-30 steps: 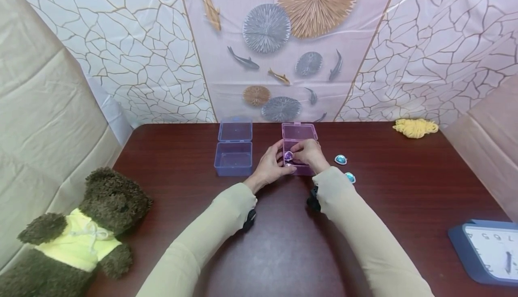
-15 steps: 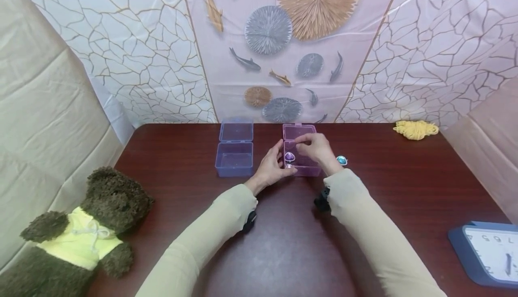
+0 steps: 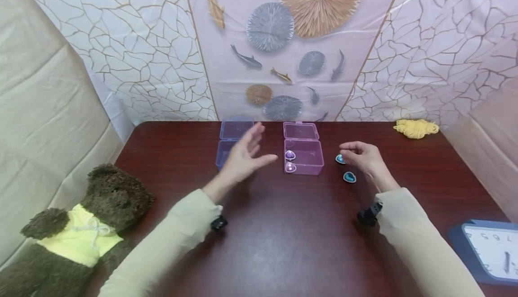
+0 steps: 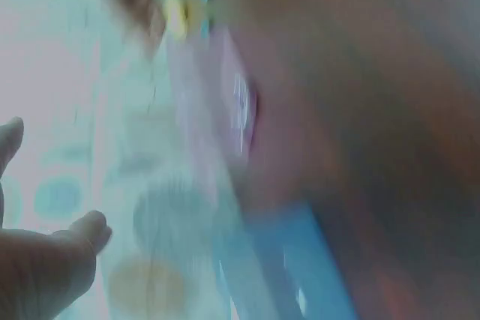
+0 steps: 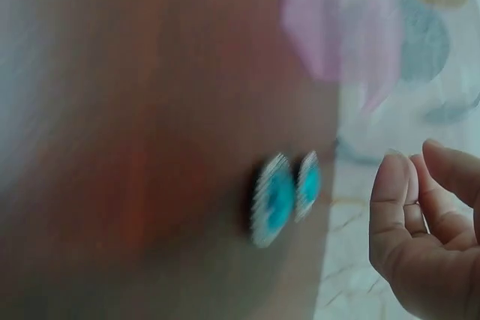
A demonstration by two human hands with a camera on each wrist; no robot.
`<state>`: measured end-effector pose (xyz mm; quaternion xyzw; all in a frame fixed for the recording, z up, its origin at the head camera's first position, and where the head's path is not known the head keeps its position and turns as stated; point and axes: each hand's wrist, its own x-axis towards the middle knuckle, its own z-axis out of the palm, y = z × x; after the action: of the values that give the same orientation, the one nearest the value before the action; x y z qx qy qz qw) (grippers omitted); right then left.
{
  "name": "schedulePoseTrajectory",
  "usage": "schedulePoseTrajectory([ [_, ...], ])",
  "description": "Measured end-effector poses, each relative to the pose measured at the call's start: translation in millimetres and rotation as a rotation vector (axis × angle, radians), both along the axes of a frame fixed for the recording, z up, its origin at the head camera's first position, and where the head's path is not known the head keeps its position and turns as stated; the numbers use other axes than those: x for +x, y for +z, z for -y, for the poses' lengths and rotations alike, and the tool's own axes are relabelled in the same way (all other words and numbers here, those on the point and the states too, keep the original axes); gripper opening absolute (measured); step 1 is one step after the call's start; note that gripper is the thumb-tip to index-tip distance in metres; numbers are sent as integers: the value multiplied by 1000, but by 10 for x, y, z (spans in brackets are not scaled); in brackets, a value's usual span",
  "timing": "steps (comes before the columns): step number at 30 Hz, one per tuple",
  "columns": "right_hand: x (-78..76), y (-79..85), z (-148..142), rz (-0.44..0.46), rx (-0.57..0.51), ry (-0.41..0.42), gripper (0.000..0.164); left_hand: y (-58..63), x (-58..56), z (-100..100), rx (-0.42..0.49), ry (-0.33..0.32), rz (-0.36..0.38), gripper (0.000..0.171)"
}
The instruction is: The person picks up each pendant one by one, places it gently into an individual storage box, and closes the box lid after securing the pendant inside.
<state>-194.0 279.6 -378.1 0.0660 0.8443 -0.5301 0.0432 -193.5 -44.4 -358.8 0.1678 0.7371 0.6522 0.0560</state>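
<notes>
My left hand (image 3: 243,155), empty with fingers and thumb spread, is raised in front of the blue see-through box (image 3: 225,151) and hides part of it. My right hand (image 3: 366,159) holds nothing. Its fingers are loosely bent, apart from two turquoise gems in the right wrist view. The nearer gem (image 5: 274,200) and the farther gem (image 5: 308,185) both have beaded silver rims and lie on the table. Between the hands stands a pink see-through box (image 3: 307,158), lid up. Inside, along its left side, are a purple gem (image 3: 290,155) and a paler purple gem (image 3: 290,167).
A brown teddy bear (image 3: 117,195) in a yellow top lies at the left of the dark red table (image 3: 279,238). At the back right is a bundle of yellow yarn (image 3: 417,128). A blue-framed clock (image 3: 493,249) lies at the right edge. Patterned cloth (image 3: 162,54) hangs behind.
The left hand has let go of the pink box and moved left. The right hand has left the box and moved right, over to the turquoise gems.
</notes>
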Motion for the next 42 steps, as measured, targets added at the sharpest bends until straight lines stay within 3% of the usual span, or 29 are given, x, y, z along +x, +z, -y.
schedulePoseTrajectory([
  [3,89,-80,-145,19,26,12,43,38,-85,375,-1,50,-23,90],
  [5,134,-124,-225,30,51,22,43,-12,-149,602,10,73,-24,89],
  [8,178,-190,-307,44,83,47,43,-179,-228,874,12,72,7,91],
  [12,213,-273,-358,58,118,79,41,-443,-289,1065,-3,27,81,93],
  [16,220,-334,-350,49,136,98,39,-607,-325,1128,-28,-12,135,97],
  [21,222,-355,-314,57,208,100,37,-689,-370,1133,-59,-42,176,101],
  [31,210,-339,-270,66,305,128,29,-737,-406,1116,-40,-59,164,94],
  [42,197,-308,-268,90,248,186,25,-734,-437,1098,-10,-63,158,92],
])
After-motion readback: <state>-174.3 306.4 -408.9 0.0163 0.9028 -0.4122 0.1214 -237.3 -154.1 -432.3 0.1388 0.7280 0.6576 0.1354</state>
